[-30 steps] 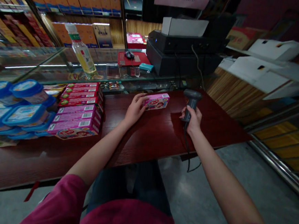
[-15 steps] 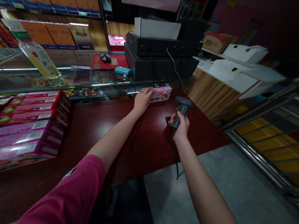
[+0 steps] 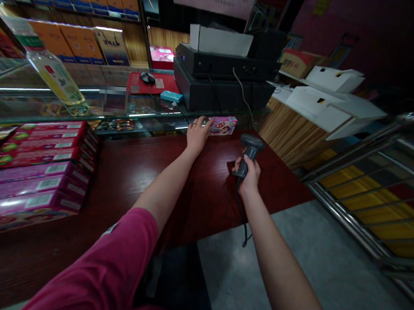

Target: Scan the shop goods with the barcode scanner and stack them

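At the back edge of the dark red wooden counter [image 3: 155, 170], a small pink printed box [image 3: 223, 126] stands on its long side. The fingers of my left hand [image 3: 198, 137] are bent around its left end, touching it; part of that end is hidden behind them. To the right, my right hand [image 3: 250, 175] is wrapped around the handle of a black barcode scanner [image 3: 251, 143], held a little above the counter. The scanner's head is up and its cable hangs down past the counter's front edge.
Stacked red boxes [image 3: 43, 144] and purple boxes [image 3: 28, 193] lie on the left. Behind are a glass display case [image 3: 152, 117], a tilted-looking bottle [image 3: 57, 78], a mouse [image 3: 147, 77] and a black cash drawer [image 3: 226, 89]. A metal railing [image 3: 358, 234] runs on the right.
My left hand and the pink box have shifted slightly back, and its fingers look more spread. My right hand keeps its hold on the scanner. The camera view has moved a little.
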A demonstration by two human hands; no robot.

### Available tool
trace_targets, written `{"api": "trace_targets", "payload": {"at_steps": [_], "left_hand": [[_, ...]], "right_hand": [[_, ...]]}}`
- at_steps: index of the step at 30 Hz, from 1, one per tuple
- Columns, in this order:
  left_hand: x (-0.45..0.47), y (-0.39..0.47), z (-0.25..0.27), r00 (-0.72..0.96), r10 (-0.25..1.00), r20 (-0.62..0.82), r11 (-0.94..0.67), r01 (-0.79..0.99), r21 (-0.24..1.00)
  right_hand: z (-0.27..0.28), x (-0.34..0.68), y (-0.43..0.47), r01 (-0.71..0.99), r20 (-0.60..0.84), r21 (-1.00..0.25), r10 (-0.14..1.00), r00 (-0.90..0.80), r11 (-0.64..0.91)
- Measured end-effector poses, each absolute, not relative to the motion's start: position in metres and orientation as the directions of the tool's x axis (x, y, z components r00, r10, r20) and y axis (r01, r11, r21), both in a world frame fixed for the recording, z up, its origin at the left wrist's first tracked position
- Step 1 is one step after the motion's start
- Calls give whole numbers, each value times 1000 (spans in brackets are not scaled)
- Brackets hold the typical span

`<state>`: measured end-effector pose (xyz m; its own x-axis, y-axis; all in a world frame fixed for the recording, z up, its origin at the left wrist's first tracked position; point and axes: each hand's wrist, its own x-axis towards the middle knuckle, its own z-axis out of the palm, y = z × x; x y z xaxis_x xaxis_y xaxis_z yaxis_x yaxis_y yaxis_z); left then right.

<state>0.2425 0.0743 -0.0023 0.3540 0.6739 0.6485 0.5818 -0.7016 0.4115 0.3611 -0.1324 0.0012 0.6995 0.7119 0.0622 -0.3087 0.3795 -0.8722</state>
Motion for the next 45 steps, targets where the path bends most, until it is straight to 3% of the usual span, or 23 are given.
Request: {"api": "trace_targets", "payload": {"at_steps": [8,15,18,21,25,29,34,40,45], "left_hand": [[175,-2,9,366,657,659,-682,662,312],[15,-100,5,732,388,559,-787,579,-213],[-56,-127,5,741,360,567,-747,593,-300],[-117,-146,5,644,445,623,-678,696,-235],[-190,-170,6,300,645,703,-454,890,37],[-245,-190,11,34,746,665,-267,930,252],[-267,-198,7,54,759,649,-295,917,269],[-260,-188,-1,163,742,650,-462,827,320],[-252,-180,-1,99,724,683,-497,761,416]], "right_hand": [[12,350,-145,-247,120,-903,759,640,351],[14,282,-150,-321,111,-915,918,382,244],[13,221,-152,-363,113,-914,973,199,180],[13,159,-155,-395,112,-911,993,48,122],[13,101,-157,-396,151,-912,985,-86,105],[10,78,-157,-364,161,-925,979,-125,106],[3,80,-154,-357,154,-926,986,-64,122],[1,93,-149,-477,46,-878,999,13,47],[0,112,-146,-522,-24,-853,999,42,1]]}}
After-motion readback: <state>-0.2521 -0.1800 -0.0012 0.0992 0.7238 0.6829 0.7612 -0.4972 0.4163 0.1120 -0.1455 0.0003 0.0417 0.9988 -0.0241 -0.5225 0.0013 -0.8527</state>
